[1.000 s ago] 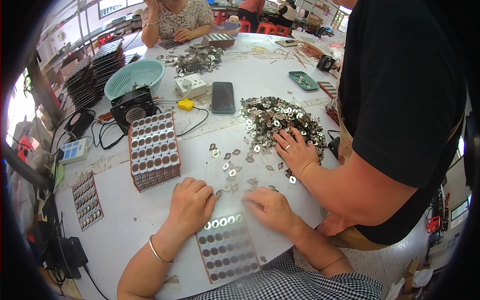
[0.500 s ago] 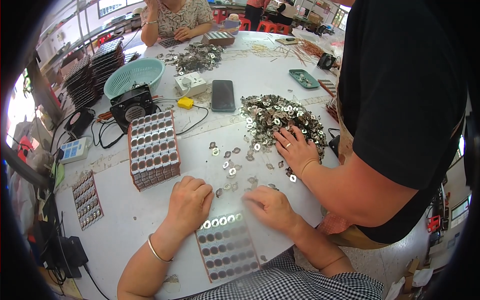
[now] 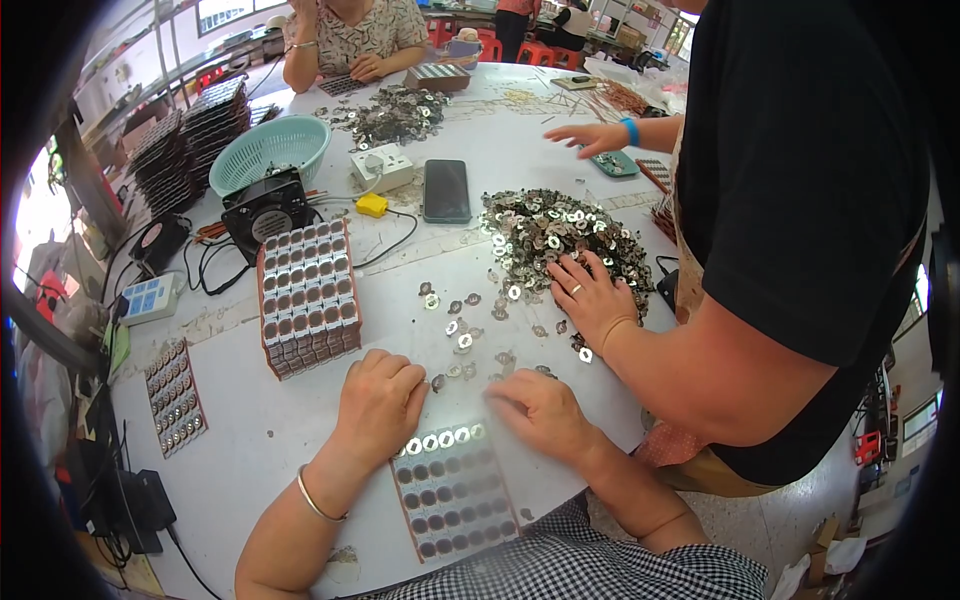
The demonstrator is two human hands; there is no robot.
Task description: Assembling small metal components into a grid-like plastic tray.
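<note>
My left hand (image 3: pixel 380 405) rests on the white table with its fingers curled in, by the far left corner of a flat panel (image 3: pixel 455 505). Whatever its fingertips hold, if anything, is hidden. This panel has reddish-brown edges and rows of dark round recesses. Its far row carries shiny metal rings (image 3: pixel 446 440). My right hand (image 3: pixel 548 415) is bent beyond the panel's far right corner, its thumb and fingertips smeared. Small loose metal pieces (image 3: pixel 455 370) lie just past both hands.
A heap of metal pieces (image 3: pixel 560 235) lies ahead right, under a co-worker's hand (image 3: pixel 597 300). Stacked panels (image 3: pixel 310 300) stand left, near a fan (image 3: pixel 265 210) and green basket (image 3: pixel 270 150). A phone (image 3: pixel 446 190) lies mid-table; another panel (image 3: pixel 175 400) lies far left.
A hand with a blue wristband has come in from the right, reaching over the small green tray. My hands and the panel stay in nearly the same place.
</note>
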